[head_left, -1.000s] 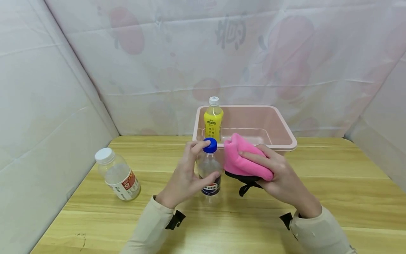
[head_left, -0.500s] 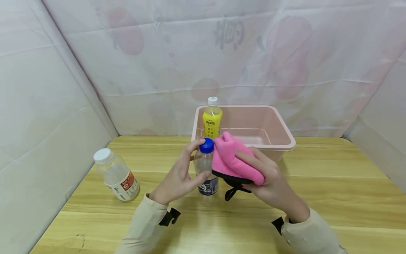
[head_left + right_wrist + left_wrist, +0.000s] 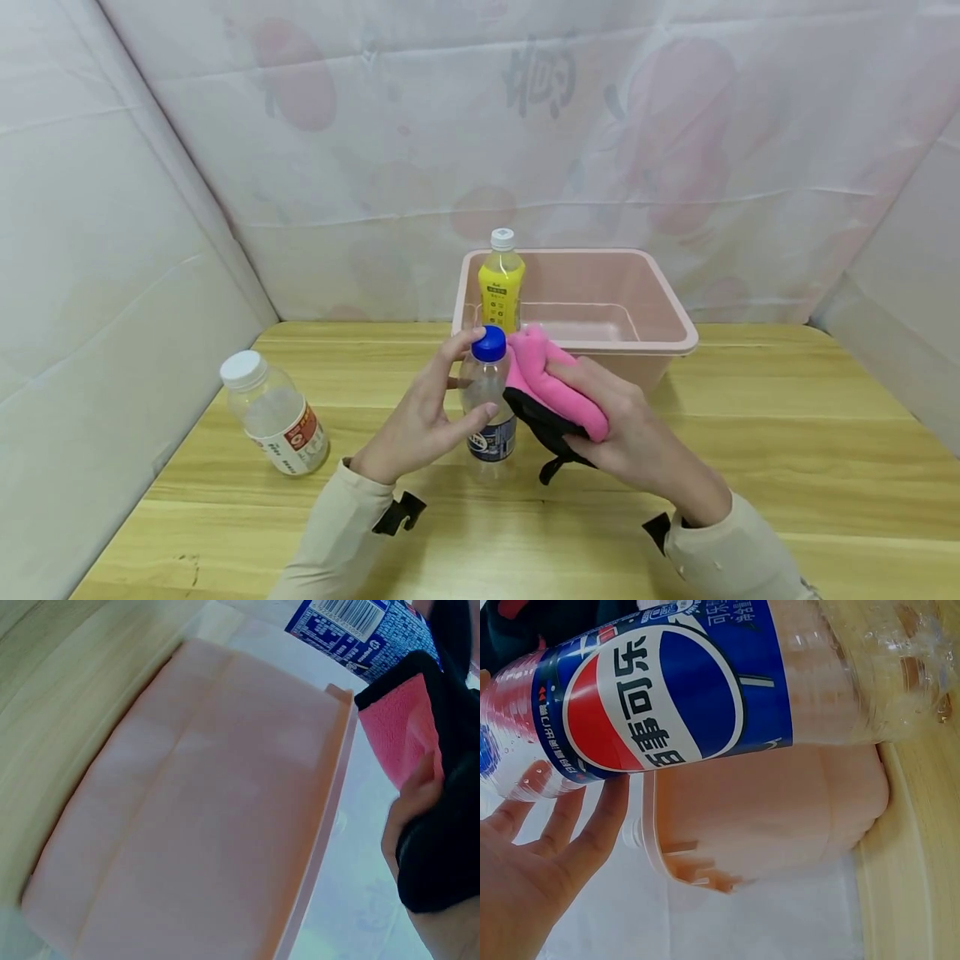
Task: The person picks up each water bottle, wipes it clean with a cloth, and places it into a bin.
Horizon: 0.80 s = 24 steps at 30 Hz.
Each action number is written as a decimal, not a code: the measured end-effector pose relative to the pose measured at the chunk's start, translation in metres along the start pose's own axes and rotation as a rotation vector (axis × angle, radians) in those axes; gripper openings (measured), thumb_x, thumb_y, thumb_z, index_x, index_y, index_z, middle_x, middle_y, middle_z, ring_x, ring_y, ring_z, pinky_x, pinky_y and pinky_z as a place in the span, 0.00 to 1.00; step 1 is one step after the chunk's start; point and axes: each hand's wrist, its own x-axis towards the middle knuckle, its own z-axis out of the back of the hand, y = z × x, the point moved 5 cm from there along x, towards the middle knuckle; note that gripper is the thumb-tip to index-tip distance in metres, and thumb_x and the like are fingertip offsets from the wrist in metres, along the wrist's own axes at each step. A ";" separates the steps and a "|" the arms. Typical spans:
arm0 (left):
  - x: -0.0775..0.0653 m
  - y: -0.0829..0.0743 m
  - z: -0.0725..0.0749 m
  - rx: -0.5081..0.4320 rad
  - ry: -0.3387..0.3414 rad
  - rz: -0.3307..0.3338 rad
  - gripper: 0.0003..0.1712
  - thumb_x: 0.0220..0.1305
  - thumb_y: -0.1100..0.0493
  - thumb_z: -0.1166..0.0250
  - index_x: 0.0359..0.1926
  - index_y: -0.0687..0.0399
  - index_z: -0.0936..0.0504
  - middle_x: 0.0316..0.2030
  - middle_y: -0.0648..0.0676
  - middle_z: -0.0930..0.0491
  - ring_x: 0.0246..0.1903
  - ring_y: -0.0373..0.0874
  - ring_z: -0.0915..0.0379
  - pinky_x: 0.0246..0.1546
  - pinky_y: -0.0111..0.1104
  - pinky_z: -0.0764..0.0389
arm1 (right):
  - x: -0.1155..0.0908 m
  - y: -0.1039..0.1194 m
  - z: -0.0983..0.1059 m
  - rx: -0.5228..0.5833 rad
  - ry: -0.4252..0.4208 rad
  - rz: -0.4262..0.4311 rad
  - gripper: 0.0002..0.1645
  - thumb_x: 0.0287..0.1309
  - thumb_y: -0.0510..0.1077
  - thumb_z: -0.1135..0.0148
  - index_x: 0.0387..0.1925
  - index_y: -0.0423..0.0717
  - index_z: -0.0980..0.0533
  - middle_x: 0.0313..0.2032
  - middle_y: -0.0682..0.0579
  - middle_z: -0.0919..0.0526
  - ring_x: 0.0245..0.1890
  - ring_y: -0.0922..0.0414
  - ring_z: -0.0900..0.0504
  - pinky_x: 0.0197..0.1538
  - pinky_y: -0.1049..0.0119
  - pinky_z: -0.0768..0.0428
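A clear Pepsi bottle with a blue cap stands upright on the table before me. My left hand holds it from the left, index finger at the cap, thumb along the front. In the left wrist view its fingers rest against the bottle's upper part, above the blue label. My right hand grips a folded pink cloth with black trim and a black loop. The cloth's left edge lies right at the bottle's neck. In the right wrist view, black fabric hides most of that hand.
Behind the hands stands a pink plastic bin, with a yellow-labelled bottle upright inside its left end. A white-capped bottle stands on the wooden table at left. Pale curtains enclose the table.
The cloth and right hand have moved left to the bottle, and the cloth has tilted, showing more black underside. The left hand and bottle have shifted slightly left.
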 end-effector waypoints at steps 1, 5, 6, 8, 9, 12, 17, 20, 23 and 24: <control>0.000 0.000 0.000 0.001 0.000 -0.001 0.44 0.60 0.68 0.32 0.72 0.54 0.44 0.69 0.64 0.35 0.61 0.58 0.30 0.46 0.45 0.15 | 0.000 0.000 0.001 0.003 -0.014 0.010 0.45 0.29 0.19 0.28 0.58 0.41 0.23 0.46 0.47 0.19 0.38 0.55 0.21 0.44 0.75 0.21; 0.001 0.001 0.000 -0.002 -0.004 0.006 0.44 0.61 0.69 0.32 0.73 0.54 0.44 0.68 0.64 0.34 0.61 0.58 0.30 0.47 0.45 0.15 | -0.001 -0.002 0.003 0.006 -0.027 0.023 0.38 0.29 0.18 0.36 0.48 0.43 0.17 0.38 0.52 0.22 0.29 0.61 0.27 0.30 0.77 0.27; 0.001 0.001 0.000 0.002 -0.005 0.007 0.44 0.61 0.68 0.31 0.73 0.54 0.44 0.68 0.64 0.34 0.61 0.58 0.30 0.47 0.45 0.15 | -0.001 -0.003 0.003 -0.004 -0.012 0.018 0.35 0.30 0.18 0.36 0.45 0.44 0.17 0.37 0.53 0.23 0.28 0.62 0.28 0.29 0.77 0.28; 0.002 0.001 0.000 0.007 -0.009 0.010 0.44 0.61 0.68 0.31 0.73 0.55 0.44 0.67 0.64 0.32 0.60 0.58 0.30 0.47 0.44 0.14 | -0.003 -0.006 0.001 -0.065 0.048 0.004 0.33 0.29 0.19 0.38 0.41 0.48 0.16 0.34 0.57 0.25 0.25 0.65 0.31 0.25 0.77 0.29; 0.002 0.001 0.000 0.013 -0.010 0.011 0.44 0.61 0.68 0.31 0.73 0.55 0.44 0.66 0.64 0.31 0.60 0.58 0.30 0.47 0.44 0.14 | -0.004 -0.007 -0.002 -0.103 0.096 -0.003 0.33 0.29 0.20 0.39 0.38 0.50 0.16 0.33 0.58 0.26 0.24 0.65 0.32 0.24 0.77 0.30; 0.002 0.001 0.001 0.030 -0.011 0.022 0.44 0.61 0.67 0.30 0.73 0.55 0.44 0.65 0.63 0.30 0.59 0.57 0.29 0.47 0.43 0.14 | -0.010 -0.011 -0.017 -0.231 0.313 -0.047 0.29 0.29 0.22 0.37 0.32 0.56 0.19 0.31 0.60 0.28 0.22 0.65 0.34 0.22 0.74 0.31; 0.000 0.001 0.002 0.027 -0.003 0.051 0.44 0.62 0.67 0.31 0.73 0.53 0.45 0.66 0.62 0.31 0.59 0.57 0.29 0.47 0.45 0.15 | -0.024 -0.018 -0.045 -0.272 0.673 -0.172 0.29 0.34 0.21 0.36 0.35 0.54 0.16 0.33 0.58 0.24 0.24 0.63 0.30 0.26 0.68 0.28; 0.000 0.001 0.002 0.020 0.003 0.057 0.44 0.62 0.67 0.30 0.73 0.53 0.45 0.67 0.62 0.32 0.59 0.57 0.29 0.47 0.46 0.15 | -0.030 -0.020 -0.053 -0.264 0.739 -0.227 0.31 0.35 0.20 0.37 0.38 0.53 0.14 0.31 0.58 0.25 0.24 0.63 0.29 0.27 0.68 0.28; 0.000 0.000 0.001 0.021 0.010 0.056 0.44 0.62 0.67 0.30 0.73 0.53 0.45 0.68 0.62 0.33 0.59 0.58 0.29 0.47 0.46 0.15 | -0.031 -0.020 -0.054 -0.271 0.738 -0.231 0.32 0.34 0.19 0.37 0.39 0.52 0.14 0.31 0.58 0.25 0.23 0.63 0.31 0.26 0.68 0.30; 0.000 0.000 0.001 0.025 0.012 0.057 0.44 0.62 0.66 0.30 0.73 0.53 0.45 0.68 0.62 0.33 0.59 0.57 0.29 0.47 0.45 0.14 | -0.031 -0.021 -0.053 -0.269 0.736 -0.233 0.32 0.34 0.20 0.37 0.39 0.51 0.14 0.30 0.58 0.26 0.22 0.63 0.32 0.26 0.68 0.30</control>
